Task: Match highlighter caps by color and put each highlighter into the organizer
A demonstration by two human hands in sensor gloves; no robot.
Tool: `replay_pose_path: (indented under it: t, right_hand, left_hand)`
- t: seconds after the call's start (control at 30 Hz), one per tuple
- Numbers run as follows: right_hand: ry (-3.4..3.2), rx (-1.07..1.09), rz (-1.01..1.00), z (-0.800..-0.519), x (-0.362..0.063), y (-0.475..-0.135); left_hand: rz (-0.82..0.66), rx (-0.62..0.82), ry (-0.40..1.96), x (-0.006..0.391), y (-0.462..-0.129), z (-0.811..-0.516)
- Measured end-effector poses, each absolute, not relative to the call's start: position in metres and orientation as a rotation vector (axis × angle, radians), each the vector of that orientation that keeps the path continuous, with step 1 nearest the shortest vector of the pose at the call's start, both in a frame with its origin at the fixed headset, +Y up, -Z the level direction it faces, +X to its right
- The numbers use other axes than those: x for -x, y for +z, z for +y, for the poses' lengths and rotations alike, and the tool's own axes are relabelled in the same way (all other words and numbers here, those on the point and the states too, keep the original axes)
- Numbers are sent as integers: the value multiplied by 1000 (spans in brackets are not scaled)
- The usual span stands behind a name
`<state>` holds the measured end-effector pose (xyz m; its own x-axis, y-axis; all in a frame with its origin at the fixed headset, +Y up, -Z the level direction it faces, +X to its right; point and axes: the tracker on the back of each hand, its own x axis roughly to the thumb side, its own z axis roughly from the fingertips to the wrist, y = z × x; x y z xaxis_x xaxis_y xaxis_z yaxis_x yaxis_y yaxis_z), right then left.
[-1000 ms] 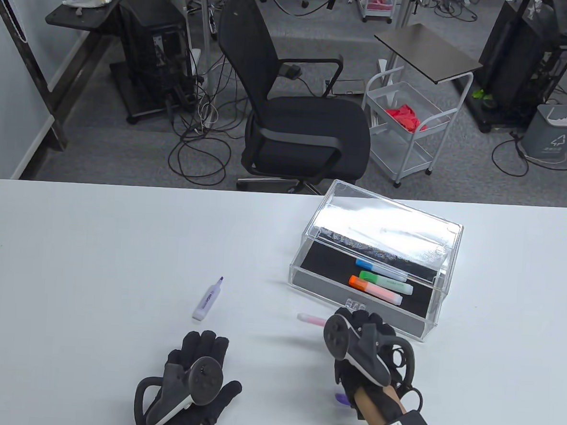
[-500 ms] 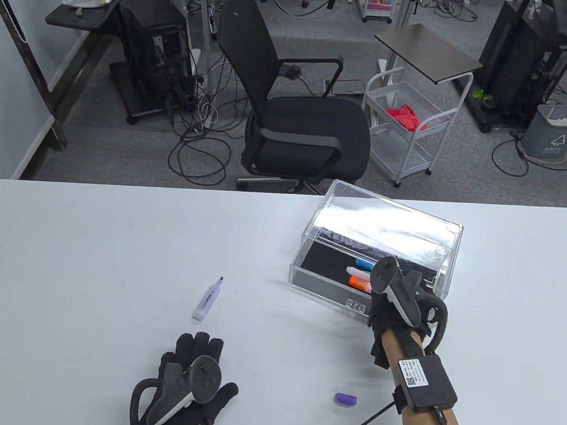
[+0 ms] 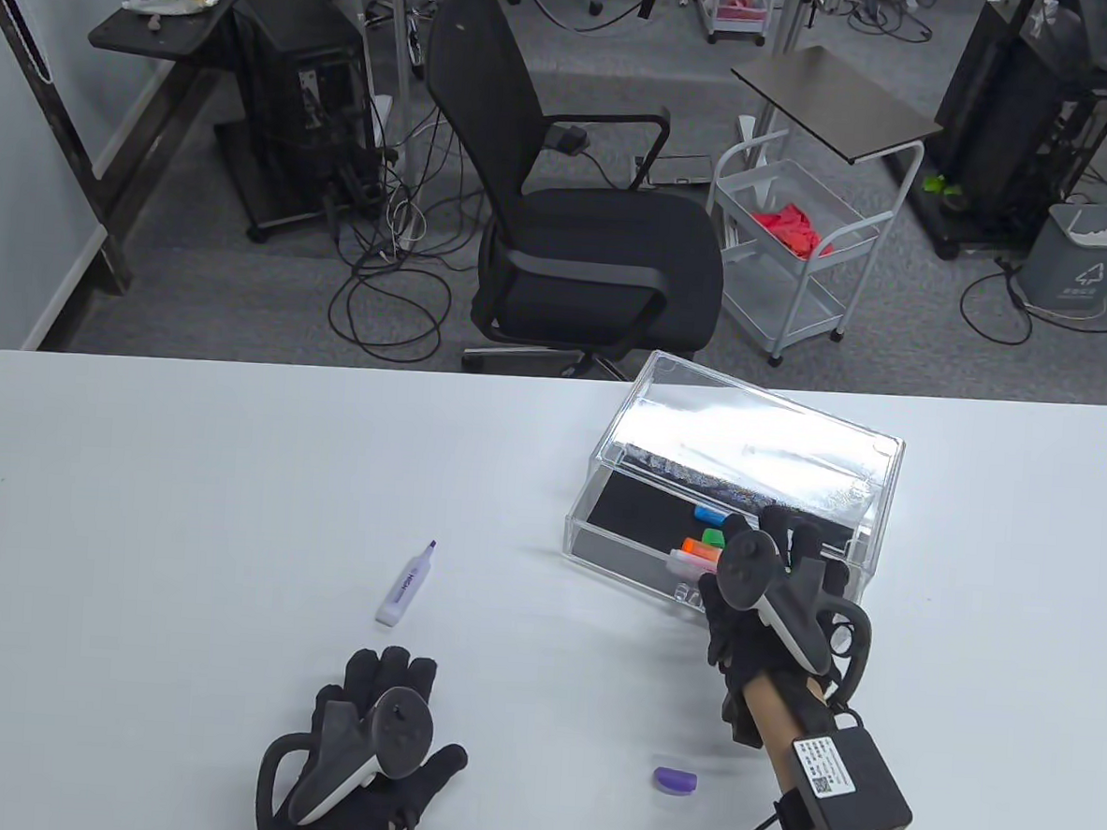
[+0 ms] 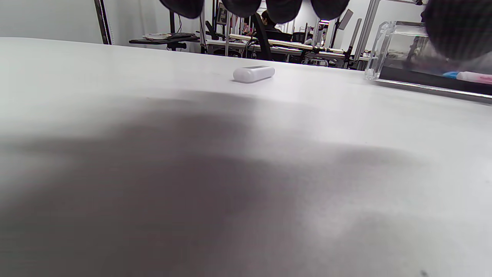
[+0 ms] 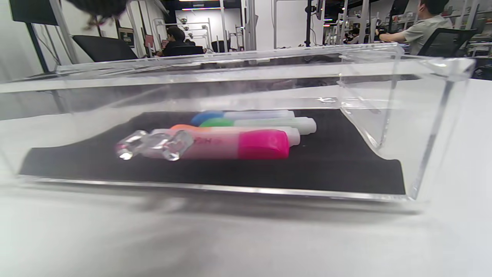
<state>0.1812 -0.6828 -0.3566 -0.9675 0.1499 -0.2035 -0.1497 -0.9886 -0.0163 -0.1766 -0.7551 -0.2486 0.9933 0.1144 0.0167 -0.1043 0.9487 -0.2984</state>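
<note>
The clear acrylic organizer (image 3: 630,512) stands at right, its lid raised. On its black liner lie blue (image 5: 246,114), green (image 5: 265,123) and orange (image 5: 180,127) highlighters, and in front of them a capped pink highlighter (image 5: 230,145). My right hand (image 3: 785,542) hovers over the organizer's front edge with fingers spread, holding nothing. An uncapped purple highlighter (image 3: 405,586) lies at table centre, apart from its purple cap (image 3: 675,780) near my right forearm. My left hand (image 3: 386,695) rests flat on the table, empty, below the purple highlighter (image 4: 253,73).
The white table (image 3: 185,467) ends just behind the organizer. Beyond it on the floor are a black office chair (image 3: 582,248), a white wire cart (image 3: 793,252) and desks. The organizer's raised lid (image 3: 749,436) overhangs its back half.
My right hand carried the pink highlighter from the table into the organizer and let it go beside the orange one. The left hand has barely shifted.
</note>
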Motion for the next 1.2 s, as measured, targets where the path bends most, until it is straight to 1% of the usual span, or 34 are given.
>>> replay_pose_path:
  t: [0.13,0.37,0.57,0.7,0.87,1.1,1.2]
  right_hand:
    - [2928,206,-107,-679,-175,-330]
    - [2880,167,-58,-681,-167,-289]
    - [2873,136,-21,-694,-155,-258]
    - [2849,141,-12,-707,-153,-249]
    - [2840,158,-3,-722,-156,-249]
    - [2794,176,10,-729,-163,-253]
    - [2792,178,10,-730,-165,-253]
  left_hand:
    - [-50,291,86,173,-247,-753]
    - [-80,301,95,166,-245,-753]
    - [-95,313,96,160,-244,-754]
    - [-102,322,93,157,-244,-754]
    - [-112,340,118,155,-245,-755]
    - [-108,320,125,155,-248,-751]
    - [-62,295,149,163,-256,-743]
